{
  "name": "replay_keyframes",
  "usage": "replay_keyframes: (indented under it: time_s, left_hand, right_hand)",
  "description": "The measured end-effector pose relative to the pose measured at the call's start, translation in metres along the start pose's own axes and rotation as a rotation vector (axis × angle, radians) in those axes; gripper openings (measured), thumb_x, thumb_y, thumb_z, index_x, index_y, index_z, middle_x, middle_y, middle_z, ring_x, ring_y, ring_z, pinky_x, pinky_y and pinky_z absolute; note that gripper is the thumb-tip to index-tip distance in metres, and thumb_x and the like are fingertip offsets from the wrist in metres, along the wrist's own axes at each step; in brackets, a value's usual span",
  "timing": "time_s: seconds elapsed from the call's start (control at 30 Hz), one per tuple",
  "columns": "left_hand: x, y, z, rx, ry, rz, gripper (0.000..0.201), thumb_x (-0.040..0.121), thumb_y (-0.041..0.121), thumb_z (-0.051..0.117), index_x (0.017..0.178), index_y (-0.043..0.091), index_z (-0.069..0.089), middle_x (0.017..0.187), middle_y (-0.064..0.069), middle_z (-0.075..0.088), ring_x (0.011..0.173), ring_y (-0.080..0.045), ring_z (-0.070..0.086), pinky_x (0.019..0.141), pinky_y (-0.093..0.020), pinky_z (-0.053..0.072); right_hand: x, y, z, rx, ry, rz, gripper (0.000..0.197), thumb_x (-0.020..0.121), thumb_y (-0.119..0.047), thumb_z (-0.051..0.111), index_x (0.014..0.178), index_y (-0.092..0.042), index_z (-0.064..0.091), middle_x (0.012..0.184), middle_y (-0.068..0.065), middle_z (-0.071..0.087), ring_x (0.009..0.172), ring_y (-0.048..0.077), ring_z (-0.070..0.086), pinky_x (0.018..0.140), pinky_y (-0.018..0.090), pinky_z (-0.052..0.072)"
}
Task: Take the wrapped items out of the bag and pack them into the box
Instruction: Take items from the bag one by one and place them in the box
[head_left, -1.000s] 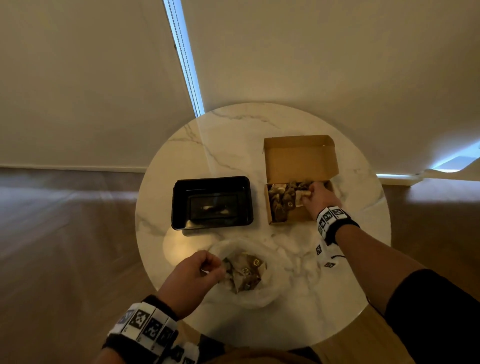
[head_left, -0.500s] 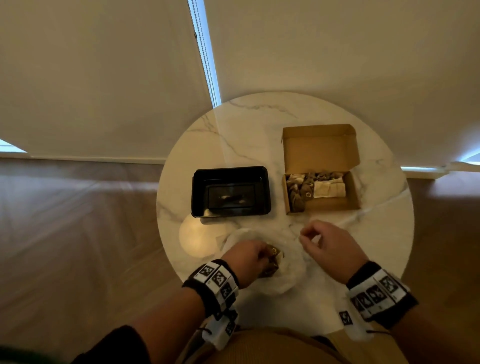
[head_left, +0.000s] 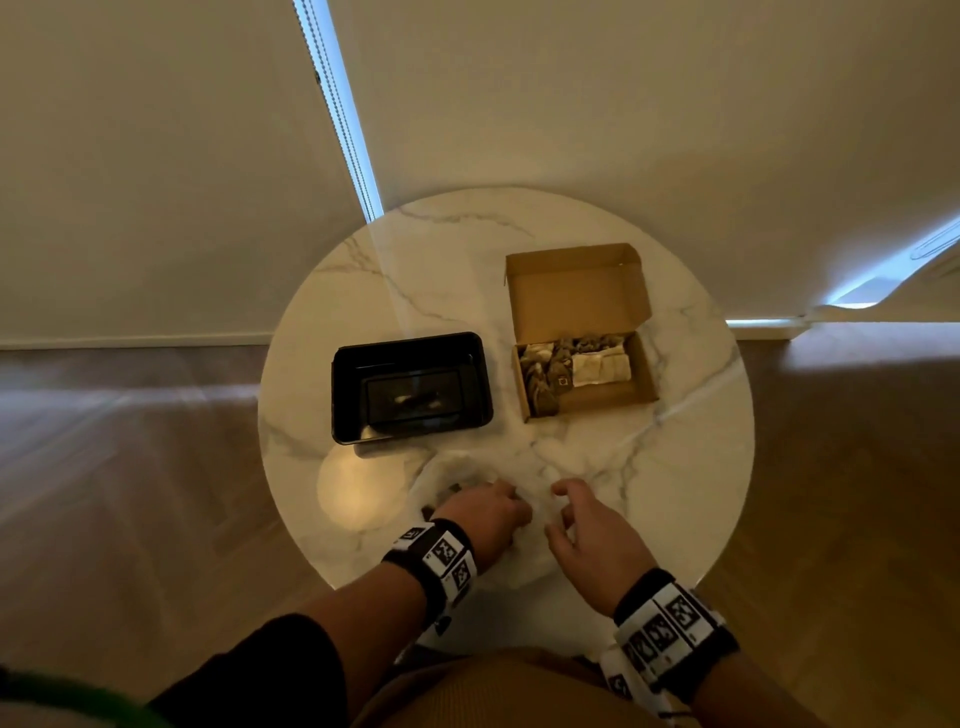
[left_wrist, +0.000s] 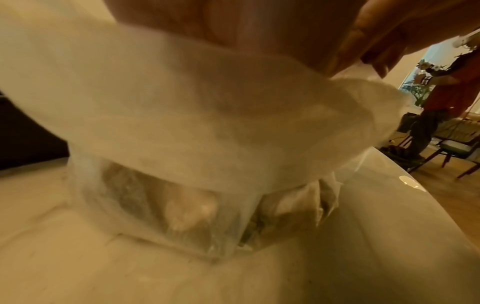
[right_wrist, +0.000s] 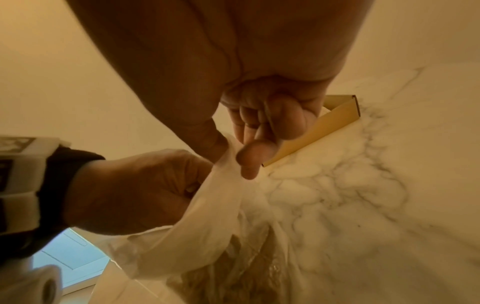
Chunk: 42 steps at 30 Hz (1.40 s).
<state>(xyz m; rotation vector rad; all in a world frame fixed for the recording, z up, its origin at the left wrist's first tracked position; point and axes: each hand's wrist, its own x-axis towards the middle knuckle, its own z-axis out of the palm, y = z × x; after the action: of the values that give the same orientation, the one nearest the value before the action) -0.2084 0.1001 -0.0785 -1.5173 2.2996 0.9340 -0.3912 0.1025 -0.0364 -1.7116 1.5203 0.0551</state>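
The bag (right_wrist: 207, 232) is a thin, whitish, half-transparent plastic one, and it lies on the near part of the round marble table (head_left: 691, 478), just in front of the person. Through its skin the left wrist view shows several wrapped items (left_wrist: 161, 207) in brownish paper, resting at the bottom on the table top.

The right hand (head_left: 587, 540) pinches the edge of the bag between the thumb and the forefinger and lifts it a little; this is plain in the right wrist view, where the other fingers (right_wrist: 283, 121) are curled toward the palm. The left hand (head_left: 488, 519) is at the opposite side of the mouth of the bag, with its fingers bent. It seems to grip the plastic, or to reach inside, but the pictures do not show which, so I cannot tell what it holds.

The cardboard box (head_left: 644, 374) stands open farther away, on the right side of the table, well apart from the bag. Some wrapped pieces fill its left and back part, and the front right part is bare.

A black tray (head_left: 343, 395) stands to the left of the box.

I judge that the step in hand is the opening of the bag to take the next piece. The next move calls for one hand to keep the mouth wide while the other goes in, closes on one single piece without catching the plastic, and carries it across to the free corner of the box.
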Motion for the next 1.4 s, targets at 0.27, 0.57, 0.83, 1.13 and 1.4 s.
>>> replay_keyframes:
  time_s: [0.27,0.57,0.83,1.13,1.4]
  left_hand:
    - [-0.021,-0.004,-0.020,-0.377,0.033,-0.101,0.030,0.097,0.032,0.062,0.126,0.037,0.068,0.126,0.007,0.052,0.112,-0.015,0.060,0.099,-0.032,0.053]
    - [-0.067,-0.025,-0.040,-0.481,0.222,-0.189,0.005,0.095,0.032,0.065,0.098,0.028,0.065,0.092,0.013,0.064,0.083,-0.006,0.060,0.070,-0.018,0.045]
    - [-0.091,-0.029,-0.054,-0.750,0.331,-0.213,0.005,0.094,0.031,0.072,0.095,0.032,0.067,0.087,0.006,0.076,0.077,-0.006,0.072,0.079,-0.035,0.062]
    - [-0.096,-0.016,-0.079,-0.820,0.452,-0.111,0.012,0.098,0.039,0.066,0.092,0.028,0.070,0.080,0.002,0.075,0.072,-0.013,0.071,0.073,-0.045,0.063]
    - [-0.098,-0.017,-0.085,-1.059,0.510,-0.109,0.015,0.096,0.035,0.070,0.093,0.022,0.074,0.087,-0.005,0.076,0.079,-0.020,0.072,0.077,-0.042,0.064]
  right_hand:
    - [-0.004,-0.003,-0.007,0.047,0.047,-0.020,0.050,0.098,-0.032,0.061,0.143,-0.027,0.041,0.083,-0.003,0.065,0.077,0.007,0.063,0.074,0.028,0.052]
    - [-0.005,-0.002,-0.008,0.002,0.063,-0.034,0.040,0.097,-0.035,0.061,0.135,-0.029,0.048,0.086,-0.006,0.067,0.080,0.007,0.063,0.078,0.030,0.053]
    - [-0.009,-0.017,-0.015,-0.073,0.160,-0.227,0.038,0.094,-0.049,0.063,0.126,-0.030,0.058,0.119,-0.012,0.052,0.089,0.003,0.057,0.081,0.020,0.047]
    - [-0.010,-0.074,-0.043,0.348,0.090,-0.397,0.027,0.092,-0.044,0.072,0.113,-0.027,0.071,0.095,-0.010,0.072,0.078,0.010,0.069,0.070,0.030,0.061]
    - [0.002,-0.079,-0.037,0.529,0.072,-0.343,0.007,0.091,-0.021,0.076,0.093,-0.026,0.073,0.082,0.001,0.073,0.069,0.016,0.066,0.066,0.035,0.058]
